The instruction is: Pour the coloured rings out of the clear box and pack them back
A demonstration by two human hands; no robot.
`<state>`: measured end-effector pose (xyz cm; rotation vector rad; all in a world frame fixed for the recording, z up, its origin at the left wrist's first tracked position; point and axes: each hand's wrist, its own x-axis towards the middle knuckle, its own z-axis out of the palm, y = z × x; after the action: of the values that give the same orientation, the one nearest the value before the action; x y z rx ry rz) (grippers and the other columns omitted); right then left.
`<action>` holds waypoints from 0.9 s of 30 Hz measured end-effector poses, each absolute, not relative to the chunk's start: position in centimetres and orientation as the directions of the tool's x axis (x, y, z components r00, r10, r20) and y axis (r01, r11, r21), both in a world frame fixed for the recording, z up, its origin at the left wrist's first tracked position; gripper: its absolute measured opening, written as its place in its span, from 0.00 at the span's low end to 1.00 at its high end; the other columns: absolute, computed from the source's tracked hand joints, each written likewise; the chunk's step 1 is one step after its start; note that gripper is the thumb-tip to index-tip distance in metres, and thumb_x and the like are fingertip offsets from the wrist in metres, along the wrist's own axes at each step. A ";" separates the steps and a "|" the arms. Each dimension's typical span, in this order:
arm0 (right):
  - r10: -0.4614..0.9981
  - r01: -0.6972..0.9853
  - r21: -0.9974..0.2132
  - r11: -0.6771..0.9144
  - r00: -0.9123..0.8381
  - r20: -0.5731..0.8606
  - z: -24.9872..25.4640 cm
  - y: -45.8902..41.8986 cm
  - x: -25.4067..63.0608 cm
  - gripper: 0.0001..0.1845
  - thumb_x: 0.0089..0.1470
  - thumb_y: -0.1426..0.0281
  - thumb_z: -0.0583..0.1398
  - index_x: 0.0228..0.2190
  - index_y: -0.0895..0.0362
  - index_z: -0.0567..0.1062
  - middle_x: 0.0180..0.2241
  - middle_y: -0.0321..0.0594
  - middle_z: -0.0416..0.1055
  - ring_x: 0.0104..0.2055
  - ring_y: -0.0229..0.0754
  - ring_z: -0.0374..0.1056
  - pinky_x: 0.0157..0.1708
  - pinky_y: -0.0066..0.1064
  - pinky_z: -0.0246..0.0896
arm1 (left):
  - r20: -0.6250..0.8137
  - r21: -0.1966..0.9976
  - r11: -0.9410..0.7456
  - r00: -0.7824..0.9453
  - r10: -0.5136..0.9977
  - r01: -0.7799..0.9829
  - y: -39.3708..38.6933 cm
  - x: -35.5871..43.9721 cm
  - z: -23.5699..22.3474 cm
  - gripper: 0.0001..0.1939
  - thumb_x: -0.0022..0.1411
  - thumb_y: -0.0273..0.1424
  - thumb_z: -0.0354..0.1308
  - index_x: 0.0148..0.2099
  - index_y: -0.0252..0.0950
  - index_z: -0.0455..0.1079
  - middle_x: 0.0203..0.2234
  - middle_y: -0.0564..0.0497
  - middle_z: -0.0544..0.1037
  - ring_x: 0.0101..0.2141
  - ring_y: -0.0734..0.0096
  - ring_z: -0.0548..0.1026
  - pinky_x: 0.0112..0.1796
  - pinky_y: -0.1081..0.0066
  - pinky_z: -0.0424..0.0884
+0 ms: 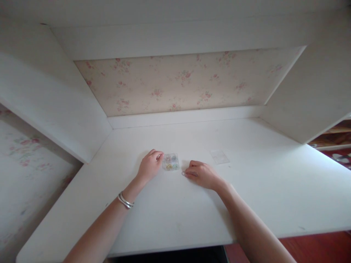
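A small clear plastic box (170, 162) with compartments lies on the white tabletop, small coloured ring-like pieces in its sections, yellow and green ones at the front. My left hand (150, 165) pinches the box at its left edge, fingers closed. To the right of the box, my right hand (201, 174) is closed in a pinch. A tiny pale ring (183, 173) sticks out from its thumb and fingertips, just above or on the table; which of the two I cannot tell. Behind that hand, a flat clear square lid (220, 157) rests on the table.
The white tabletop (170, 212) is framed by white side panels (307, 84) and an overhead shelf (175, 34). Floral wallpaper (181, 84) covers the back. Shelves with assorted items (341, 157) stand at far right. A silver bracelet (125, 201) circles my left wrist.
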<state>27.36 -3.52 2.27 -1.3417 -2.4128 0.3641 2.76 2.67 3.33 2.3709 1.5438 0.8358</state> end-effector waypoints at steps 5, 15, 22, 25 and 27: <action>0.836 0.796 -0.257 0.548 -0.504 0.218 2.2 -3.8 26.3 0.13 0.59 0.69 0.52 0.33 0.52 0.77 0.32 0.39 0.69 0.35 0.38 0.64 0.35 0.28 0.54 | 0.308 0.571 -0.432 0.306 0.901 0.698 1.2 1.0 1.8 0.12 0.64 0.34 0.47 0.39 0.38 0.71 0.34 0.51 0.73 0.33 0.72 0.72 0.37 0.73 0.67; 0.885 0.697 -0.589 0.410 -0.147 0.442 1.8 -2.6 24.8 0.12 0.59 0.66 0.53 0.33 0.55 0.75 0.32 0.40 0.67 0.32 0.37 0.64 0.32 0.27 0.59 | 0.263 0.703 -0.385 0.285 0.922 0.597 0.3 1.0 0.8 0.12 0.62 0.33 0.49 0.38 0.37 0.73 0.32 0.51 0.73 0.33 0.72 0.71 0.37 0.73 0.67; 0.833 0.759 -0.516 0.398 -0.063 0.550 2.7 -0.7 21.0 0.12 0.58 0.65 0.53 0.35 0.54 0.76 0.33 0.40 0.68 0.33 0.37 0.65 0.32 0.27 0.59 | 0.275 0.749 -0.369 0.248 0.929 0.550 0.7 0.6 -0.2 0.11 0.61 0.33 0.50 0.37 0.37 0.73 0.30 0.52 0.74 0.32 0.73 0.71 0.36 0.72 0.66; 0.878 0.826 -0.461 0.325 -0.083 0.471 2.5 0.4 20.2 0.12 0.57 0.66 0.53 0.33 0.53 0.77 0.33 0.39 0.69 0.31 0.36 0.65 0.32 0.27 0.58 | 0.267 0.760 -0.359 0.244 0.932 0.542 0.9 0.5 -0.3 0.11 0.61 0.33 0.51 0.38 0.37 0.73 0.31 0.51 0.74 0.31 0.73 0.71 0.36 0.73 0.66; 0.894 0.846 -0.463 0.264 -0.035 0.446 2.5 0.9 20.4 0.12 0.56 0.66 0.53 0.31 0.53 0.77 0.32 0.38 0.69 0.30 0.36 0.65 0.32 0.27 0.57 | 0.263 0.764 -0.354 0.240 0.934 0.539 0.9 0.5 -0.3 0.11 0.60 0.33 0.51 0.38 0.36 0.74 0.31 0.51 0.74 0.30 0.74 0.71 0.35 0.73 0.66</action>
<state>20.38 0.87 2.51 -1.5759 -1.8700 0.0915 0.48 0.90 -0.32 1.9879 1.3424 0.9743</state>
